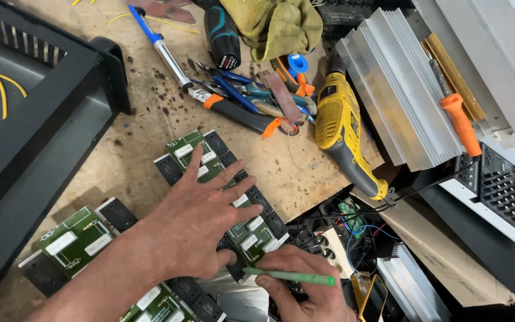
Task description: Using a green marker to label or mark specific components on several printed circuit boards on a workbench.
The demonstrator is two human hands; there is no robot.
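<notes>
My left hand (201,220) lies flat with fingers spread on a long green circuit board (193,150) that has black blocks and white parts along it. The board runs diagonally across the wooden bench top (144,125). My right hand (299,283) sits at the board's near end and grips a thin green tool (290,276), held almost level. A second green circuit board (75,238) lies to the left of my forearm. Part of a third board (159,304) shows under my forearm at the bottom edge.
A yellow power drill (341,131) lies right of the board. Behind it are pliers and cutters (248,95), a blue-handled soldering iron (159,45), a yellow cloth (275,24), ribbed aluminium heat sinks (400,89) and an orange-handled screwdriver (457,116). A black metal case (31,119) fills the left side.
</notes>
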